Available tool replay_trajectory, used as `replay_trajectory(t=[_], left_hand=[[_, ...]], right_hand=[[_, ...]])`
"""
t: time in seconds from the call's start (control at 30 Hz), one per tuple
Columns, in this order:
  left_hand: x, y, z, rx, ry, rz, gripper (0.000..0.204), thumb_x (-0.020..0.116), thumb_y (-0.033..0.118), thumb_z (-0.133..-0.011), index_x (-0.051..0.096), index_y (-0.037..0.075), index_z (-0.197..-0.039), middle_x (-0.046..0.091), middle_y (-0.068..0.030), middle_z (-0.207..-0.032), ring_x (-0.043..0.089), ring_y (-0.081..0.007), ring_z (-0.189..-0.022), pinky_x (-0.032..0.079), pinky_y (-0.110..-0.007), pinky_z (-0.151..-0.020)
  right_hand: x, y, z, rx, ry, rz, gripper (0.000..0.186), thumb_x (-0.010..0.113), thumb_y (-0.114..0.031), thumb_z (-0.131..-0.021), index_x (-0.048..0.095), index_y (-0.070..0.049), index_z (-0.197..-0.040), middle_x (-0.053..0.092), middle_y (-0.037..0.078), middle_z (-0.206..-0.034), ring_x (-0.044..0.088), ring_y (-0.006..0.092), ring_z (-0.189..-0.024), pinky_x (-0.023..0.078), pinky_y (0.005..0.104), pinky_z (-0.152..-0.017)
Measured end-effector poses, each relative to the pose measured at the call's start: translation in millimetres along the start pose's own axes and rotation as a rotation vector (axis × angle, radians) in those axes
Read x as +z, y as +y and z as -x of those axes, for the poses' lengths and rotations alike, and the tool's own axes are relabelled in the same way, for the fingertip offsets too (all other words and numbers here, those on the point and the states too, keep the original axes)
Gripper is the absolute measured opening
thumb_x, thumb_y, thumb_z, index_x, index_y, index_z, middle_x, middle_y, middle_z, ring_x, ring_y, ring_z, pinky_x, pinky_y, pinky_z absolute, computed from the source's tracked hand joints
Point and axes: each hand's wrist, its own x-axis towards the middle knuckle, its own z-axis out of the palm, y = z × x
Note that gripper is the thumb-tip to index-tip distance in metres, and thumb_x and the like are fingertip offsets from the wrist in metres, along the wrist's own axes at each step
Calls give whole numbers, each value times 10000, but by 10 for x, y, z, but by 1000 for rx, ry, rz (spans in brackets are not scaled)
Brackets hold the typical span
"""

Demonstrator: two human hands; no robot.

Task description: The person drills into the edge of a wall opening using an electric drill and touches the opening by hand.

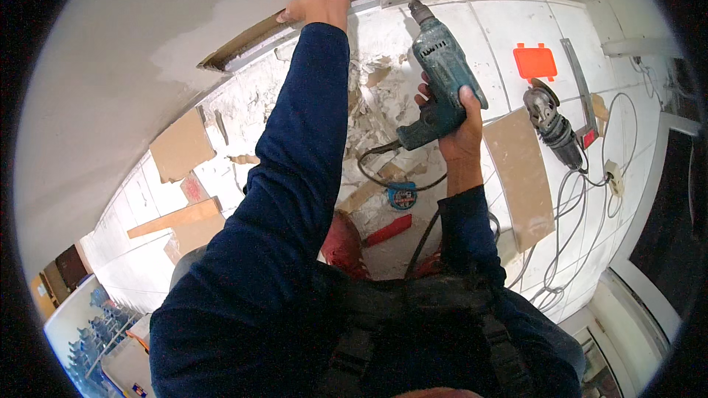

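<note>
Torn, flat brown board pieces (181,146) are scattered below and left of the left hand (317,9). At that hand, a long, rough-edged slot (247,46) is already opened in the smooth wall (140,37); whether anything is gripped there cannot be told. Between the hands, crumbly white rubble (369,107) seems left to be cleared. A scuffed green drill (446,59) is held in the right hand (464,129); right of it, a metal-bodied grinder (552,127) is laid aside.

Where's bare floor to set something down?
White tiles between the drill and orange case; also tiles just below the wooden strip at left. Crowded: rubble below the drill, and around the grinder and metal square.
</note>
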Motion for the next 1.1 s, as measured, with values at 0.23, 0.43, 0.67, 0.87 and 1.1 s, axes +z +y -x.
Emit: replay_trajectory(t=[0.23,0.43,0.67,0.87,1.1], left_hand=[[-27,112,25,60,-12,-68,509,460,519,-941,589,236,-1343,524,12,-1425,503,-217,-1299,369,-397,-1105],[20,107,-70,-66,100,105,490,391,435,-973,558,210,-1374,484,-26,-1460,436,-231,-1363,291,-547,-1138],[-149,131,102,-109,25,145,498,375,435,-976,538,215,-1392,459,-27,-1480,430,-259,-1369,267,-599,-1130],[-112,163,110,-108,26,129,493,387,455,-971,544,240,-1387,452,-32,-1484,419,-260,-1379,254,-591,-1138],[-66,104,0,-120,48,142,487,391,445,-967,547,248,-1384,464,-38,-1474,397,-251,-1393,255,-554,-1153]], right_hand=[[47,82,-53,-7,9,-46,674,625,-385,-837,472,44,-1334,622,229,-1180,665,273,-931,550,391,-855],[89,188,19,1,41,-59,673,629,-372,-822,484,52,-1324,621,222,-1192,666,279,-946,547,383,-851],[87,218,3,-12,32,-48,657,632,-375,-817,505,38,-1311,634,202,-1176,669,274,-944,553,377,-824],[97,216,0,-49,50,-11,640,644,-386,-821,521,24,-1296,650,179,-1149,677,256,-950,560,378,-839],[137,230,-7,-36,35,6,627,635,-373,-822,521,19,-1298,649,181,-1149,682,261,-940,566,369,-827]])
